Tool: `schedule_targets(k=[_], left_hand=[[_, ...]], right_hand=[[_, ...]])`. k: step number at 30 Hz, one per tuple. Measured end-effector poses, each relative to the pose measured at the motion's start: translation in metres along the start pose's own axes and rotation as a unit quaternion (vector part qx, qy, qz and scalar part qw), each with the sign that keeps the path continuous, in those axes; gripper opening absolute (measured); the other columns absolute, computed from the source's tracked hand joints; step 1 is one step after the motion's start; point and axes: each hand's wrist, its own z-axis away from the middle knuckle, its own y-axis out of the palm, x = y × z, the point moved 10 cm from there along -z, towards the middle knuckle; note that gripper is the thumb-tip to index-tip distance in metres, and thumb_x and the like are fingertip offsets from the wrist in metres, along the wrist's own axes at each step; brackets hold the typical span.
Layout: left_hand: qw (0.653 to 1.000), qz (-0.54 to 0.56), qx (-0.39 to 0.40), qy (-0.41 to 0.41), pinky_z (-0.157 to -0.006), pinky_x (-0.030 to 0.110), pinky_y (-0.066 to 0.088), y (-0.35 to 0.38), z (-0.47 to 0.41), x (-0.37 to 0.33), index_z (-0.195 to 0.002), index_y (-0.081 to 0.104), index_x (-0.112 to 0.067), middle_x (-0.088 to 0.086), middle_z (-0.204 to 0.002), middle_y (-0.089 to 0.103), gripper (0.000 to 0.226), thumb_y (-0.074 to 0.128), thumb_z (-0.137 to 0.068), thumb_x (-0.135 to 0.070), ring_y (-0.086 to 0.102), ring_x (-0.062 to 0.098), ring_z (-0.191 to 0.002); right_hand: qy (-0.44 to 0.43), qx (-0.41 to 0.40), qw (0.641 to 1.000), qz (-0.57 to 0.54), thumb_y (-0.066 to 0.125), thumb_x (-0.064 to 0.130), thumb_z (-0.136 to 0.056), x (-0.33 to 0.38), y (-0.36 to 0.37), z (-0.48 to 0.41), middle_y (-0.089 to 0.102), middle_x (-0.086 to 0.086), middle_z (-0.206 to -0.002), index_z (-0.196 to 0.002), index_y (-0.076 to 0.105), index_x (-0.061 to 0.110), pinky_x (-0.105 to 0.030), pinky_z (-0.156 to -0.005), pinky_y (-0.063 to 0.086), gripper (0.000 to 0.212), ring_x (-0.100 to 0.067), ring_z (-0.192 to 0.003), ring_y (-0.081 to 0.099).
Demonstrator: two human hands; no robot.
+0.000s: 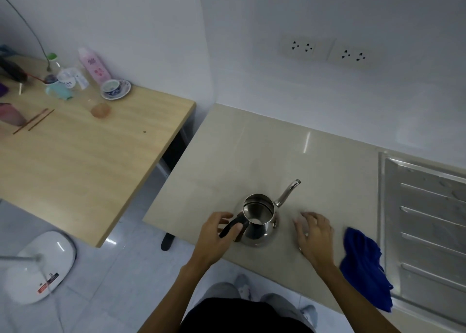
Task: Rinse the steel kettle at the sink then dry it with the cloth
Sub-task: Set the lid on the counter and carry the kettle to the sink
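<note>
The steel kettle (259, 229) stands lidless on the beige counter (252, 156), its thin spout pointing to the far right. My left hand (216, 237) wraps the black handle, thumb over it and fingers loosely curled behind. To the kettle's right, my right hand (315, 234) lies palm down on the counter with fingers spread; whether anything is under it I cannot tell. A blue cloth (365, 264) lies crumpled near the counter's front edge, just right of that hand. The steel sink's ribbed drainboard (428, 219) fills the right side; its basin and tap are out of view.
A wooden table (83, 151) stands to the left with a cup on a saucer (116, 88), a pink bottle (93, 65), glasses and chopsticks. A white fan base (40, 264) sits on the tiled floor. Wall sockets (327, 50) are above the counter.
</note>
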Motion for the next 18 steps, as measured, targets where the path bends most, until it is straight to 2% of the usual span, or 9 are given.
schedule_targets(k=[1,3,5,7,9,12,14,16,18], left_hand=[[1.0,0.005,-0.004,-0.008,-0.075,0.011,0.049,0.0,0.001,0.002,-0.109,0.062,-0.023,-0.007,-0.109,0.066,0.026,0.068,-0.09,-0.04,0.063,0.005,-0.1],[1.0,0.022,-0.003,-0.016,-0.067,0.016,0.049,0.002,0.003,0.004,-0.095,0.062,-0.018,-0.004,-0.09,0.068,0.016,0.068,-0.092,-0.033,0.063,0.005,-0.079],[0.999,0.043,0.015,-0.027,-0.059,0.021,0.043,0.007,0.005,0.006,-0.085,0.062,-0.014,-0.004,-0.072,0.062,0.022,0.066,-0.093,-0.035,0.052,0.004,-0.06],[0.997,0.062,0.025,-0.039,-0.055,0.023,0.037,0.01,0.006,0.009,-0.08,0.062,-0.01,-0.003,-0.065,0.057,0.038,0.064,-0.09,-0.047,0.045,0.004,-0.055],[0.996,0.073,0.024,-0.041,-0.054,0.021,0.035,0.01,0.007,0.009,-0.081,0.063,-0.005,0.004,-0.065,0.057,0.056,0.059,-0.082,-0.061,0.044,0.006,-0.054],[0.996,0.079,0.024,-0.027,-0.055,0.019,0.037,0.013,0.009,0.001,-0.083,0.063,0.0,0.012,-0.069,0.062,0.065,0.056,-0.078,-0.064,0.046,0.006,-0.056],[0.996,0.081,0.026,-0.022,-0.057,0.018,0.04,0.014,0.009,-0.004,-0.084,0.062,0.002,0.004,-0.068,0.063,0.063,0.058,-0.079,-0.06,0.05,0.004,-0.056],[0.996,0.082,0.033,-0.016,-0.06,0.021,0.044,0.015,0.007,-0.008,-0.083,0.061,0.002,-0.001,-0.066,0.064,0.054,0.061,-0.083,-0.053,0.055,0.006,-0.058],[0.996,0.08,0.039,-0.01,-0.058,0.022,0.045,0.016,0.006,-0.009,-0.079,0.06,0.0,-0.003,-0.062,0.062,0.05,0.061,-0.085,-0.05,0.056,0.009,-0.057]], right_hand=[[-0.004,0.003,0.999,-0.046,0.043,0.054,-0.095,0.011,0.0,-0.006,0.069,-0.013,-0.116,-0.117,0.071,0.005,-0.046,-0.098,0.044,0.061,-0.032,-0.112,0.06],[0.039,0.07,0.982,-0.172,0.048,0.051,-0.099,0.028,0.011,-0.016,0.069,-0.01,-0.12,-0.121,0.07,0.007,-0.042,-0.103,0.047,0.054,-0.025,-0.114,0.061],[0.135,0.15,0.928,-0.313,0.054,0.046,-0.101,0.037,0.033,-0.02,0.073,-0.005,-0.115,-0.116,0.072,0.014,-0.038,-0.1,0.05,0.04,-0.02,-0.109,0.065],[0.216,0.201,0.859,-0.419,0.056,0.049,-0.099,0.044,0.055,-0.018,0.075,-0.004,-0.1,-0.105,0.073,0.013,-0.04,-0.09,0.052,0.04,-0.024,-0.095,0.068],[0.251,0.222,0.826,-0.453,0.057,0.05,-0.098,0.046,0.068,-0.017,0.073,-0.004,-0.083,-0.101,0.075,0.008,-0.038,-0.08,0.049,0.046,-0.023,-0.079,0.064],[0.275,0.222,0.822,-0.446,0.058,0.053,-0.096,0.042,0.077,-0.011,0.071,0.005,-0.077,-0.097,0.078,0.017,-0.034,-0.082,0.044,0.041,-0.016,-0.077,0.059],[0.287,0.213,0.819,-0.449,0.058,0.052,-0.095,0.04,0.079,-0.009,0.072,0.005,-0.083,-0.095,0.078,0.022,-0.033,-0.086,0.045,0.036,-0.016,-0.083,0.06],[0.296,0.203,0.813,-0.46,0.056,0.051,-0.097,0.042,0.08,-0.007,0.075,0.003,-0.098,-0.097,0.078,0.024,-0.032,-0.093,0.045,0.035,-0.014,-0.093,0.063],[0.303,0.196,0.802,-0.475,0.054,0.046,-0.1,0.048,0.076,-0.005,0.075,0.004,-0.101,-0.097,0.077,0.024,-0.027,-0.091,0.044,0.032,-0.012,-0.097,0.063]])
